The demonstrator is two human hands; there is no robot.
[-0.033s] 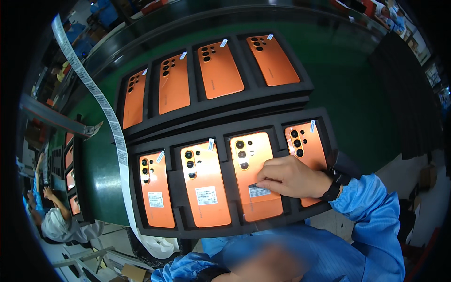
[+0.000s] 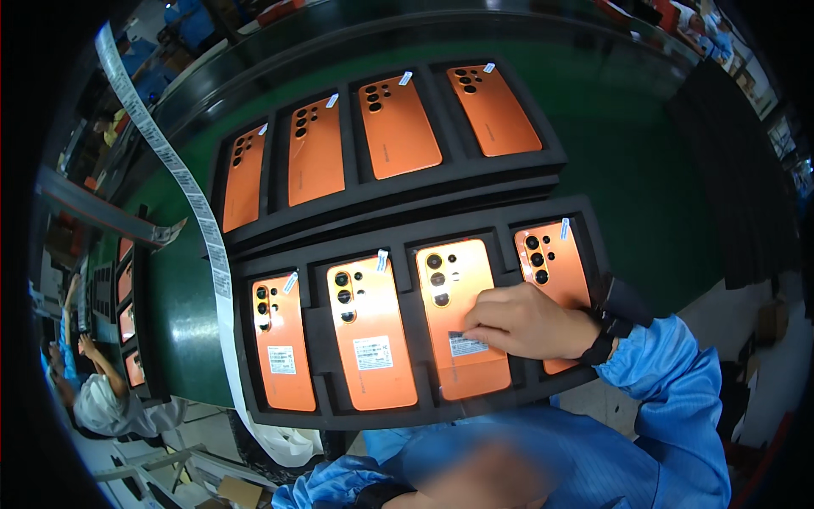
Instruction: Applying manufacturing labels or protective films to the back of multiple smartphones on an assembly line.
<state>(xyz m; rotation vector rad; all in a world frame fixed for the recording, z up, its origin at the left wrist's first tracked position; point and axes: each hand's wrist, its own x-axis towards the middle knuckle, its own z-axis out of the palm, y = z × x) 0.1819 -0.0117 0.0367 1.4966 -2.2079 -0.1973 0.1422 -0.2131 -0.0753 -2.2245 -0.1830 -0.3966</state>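
My right hand [image 2: 530, 318] reaches over the front black foam tray [image 2: 322, 318]. Its fingers are closed, pinching at the upper edge of a white printed label [image 2: 469, 346] on the back of an orange phone [image 2: 454, 293]. Whether the whole label lies flat is hidden by the fingertips. Left of it, two more orange phones [image 2: 369, 297] [image 2: 274, 327] each carry a white label on the lower back. Under my right wrist lies another orange phone [image 2: 555, 263], partly covered. My left forearm [image 2: 339, 482] shows at the lower edge; a blurred patch obscures the fingers of that hand.
Behind stands another black tray [image 2: 555, 144] holding several orange phones [image 2: 398, 127]. A long strip of labels [image 2: 191, 187] hangs along the left. Dark foam sheets [image 2: 729, 170] are stacked at right. At far left a person's arm [image 2: 102, 365] is beside more trayed phones [image 2: 127, 322].
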